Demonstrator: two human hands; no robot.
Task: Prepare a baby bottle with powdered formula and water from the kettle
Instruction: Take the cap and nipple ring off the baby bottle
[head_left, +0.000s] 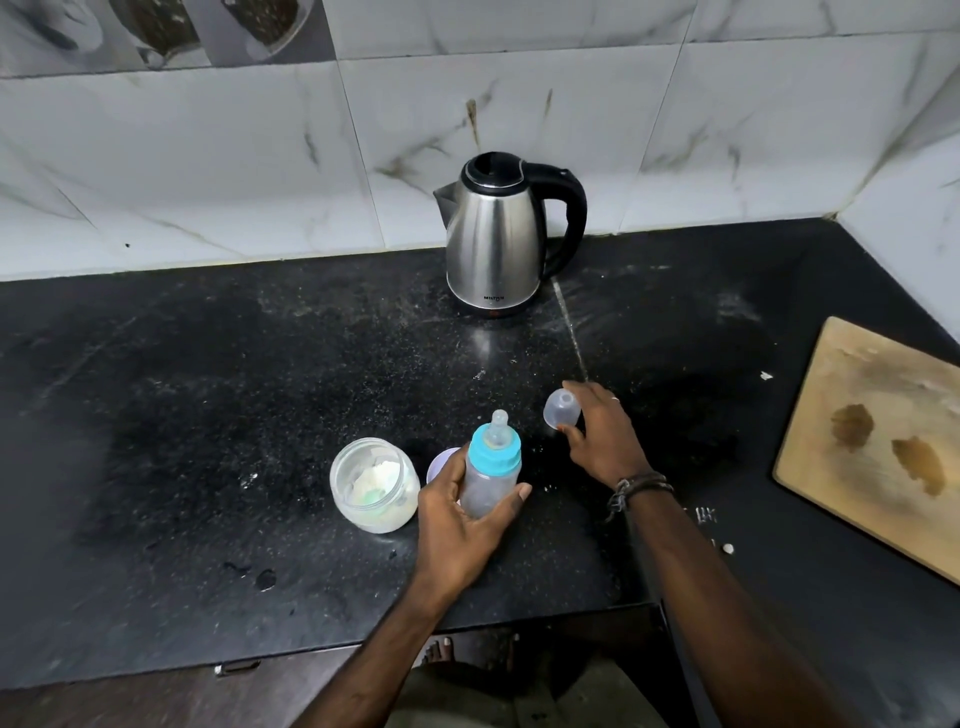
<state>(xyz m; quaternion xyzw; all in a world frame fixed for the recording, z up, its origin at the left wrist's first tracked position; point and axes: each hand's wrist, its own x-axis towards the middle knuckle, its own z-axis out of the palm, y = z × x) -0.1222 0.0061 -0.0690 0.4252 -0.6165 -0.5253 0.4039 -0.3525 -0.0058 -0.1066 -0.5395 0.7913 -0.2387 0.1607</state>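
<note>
left hand (462, 512) is wrapping fingers and thumb around the baby bottle (491, 475) body, steadying it on the tabletop (208, 415) just right of the open formula jar (375, 486); right hand (602, 441) is pinching the clear dome cap (561, 409), holding it clear of the teat. Bottle is standing upright, long axis vertical, teat pointing up. Teal collar is on, so it likely needs unscrewing next. Kettle (501, 234) is sitting well behind, spout facing left

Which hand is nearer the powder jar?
Left. The left hand grips the bottle just right of the jar; the right hand holds the cap farther right.
</note>
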